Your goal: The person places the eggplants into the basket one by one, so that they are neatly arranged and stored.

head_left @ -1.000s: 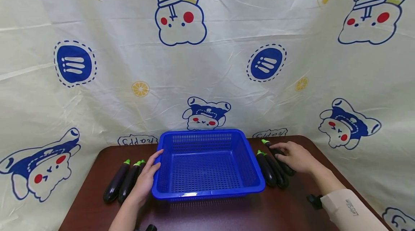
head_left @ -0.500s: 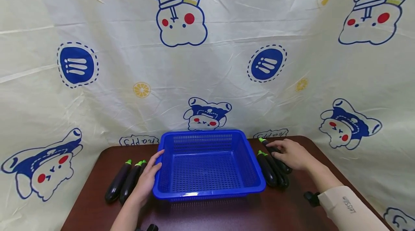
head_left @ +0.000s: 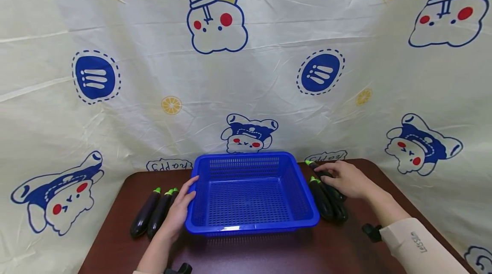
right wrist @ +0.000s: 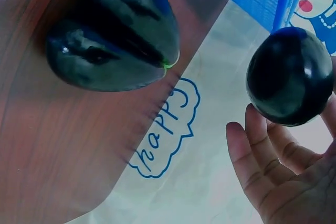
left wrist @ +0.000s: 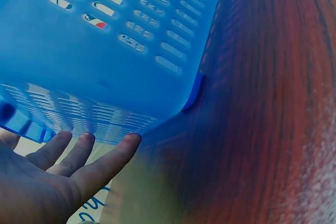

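Note:
A blue plastic basket [head_left: 221,205] stands in the middle of the table. My left hand [head_left: 178,214] touches its left side; in the left wrist view, the fingers [left wrist: 113,163] extend along the basket's perforated wall [left wrist: 68,45]. On the right, my right hand [head_left: 347,180] holds a dark eggplant [head_left: 313,165] with a green stem by its upper part. In the right wrist view that eggplant [right wrist: 290,76] is seen end-on between thumb and fingers, apart from two other eggplants [right wrist: 105,59]. These two [head_left: 322,201] lie beside the basket's right side.
Several more eggplants [head_left: 145,214] lie left of the basket, partly behind my left hand. A dark brown table [head_left: 269,252] bears everything. Behind it hangs a pale printed cloth [head_left: 265,90]. Dark wrist-camera parts show near both wrists.
My right hand and the held eggplant have shifted slightly left, towards the basket, and a little upward. The left hand stays at the basket's side. The head view has turned slightly.

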{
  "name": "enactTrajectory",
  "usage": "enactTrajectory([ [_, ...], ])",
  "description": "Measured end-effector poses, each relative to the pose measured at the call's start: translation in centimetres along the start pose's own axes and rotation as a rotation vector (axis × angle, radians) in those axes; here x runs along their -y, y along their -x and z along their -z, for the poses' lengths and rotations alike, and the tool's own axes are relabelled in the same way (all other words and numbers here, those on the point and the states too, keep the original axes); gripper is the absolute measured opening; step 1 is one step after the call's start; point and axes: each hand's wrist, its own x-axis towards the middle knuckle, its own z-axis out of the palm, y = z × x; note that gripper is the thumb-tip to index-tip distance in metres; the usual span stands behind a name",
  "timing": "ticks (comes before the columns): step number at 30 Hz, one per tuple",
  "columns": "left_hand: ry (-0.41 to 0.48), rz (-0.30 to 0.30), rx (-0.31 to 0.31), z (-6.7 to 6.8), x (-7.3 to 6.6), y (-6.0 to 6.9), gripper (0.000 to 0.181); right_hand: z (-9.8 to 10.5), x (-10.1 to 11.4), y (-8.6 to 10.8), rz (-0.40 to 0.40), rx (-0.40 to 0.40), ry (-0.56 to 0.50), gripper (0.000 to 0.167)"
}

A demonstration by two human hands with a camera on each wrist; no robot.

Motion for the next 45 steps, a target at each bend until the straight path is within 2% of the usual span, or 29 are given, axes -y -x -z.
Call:
enactTrajectory([
  [13,-0.018,-0.002,0.003,0.2,0.1,0.1,0.047,0.4,2.3,-0.7,0.036,0.007,0.017,0.032],
  [20,-0.007,-0.005,0.006,0.1,0.0,-0.1,0.047,0.5,3.8,-1.4,0.092,-0.012,-0.011,0.031],
  [36,0.016,-0.011,-0.005,-0.1,-0.1,-0.1,0.048,-0.8,6.3,-3.1,0.109,-0.012,-0.034,0.032],
  [40,0.019,-0.013,-0.007,-0.1,-0.2,-0.1,0.048,-1.2,7.0,-3.4,0.089,-0.016,-0.031,0.032],
  [45,0.016,-0.017,-0.008,-0.1,-0.2,-0.1,0.048,-2.0,7.7,-3.7,0.053,0.017,-0.04,0.034],
])
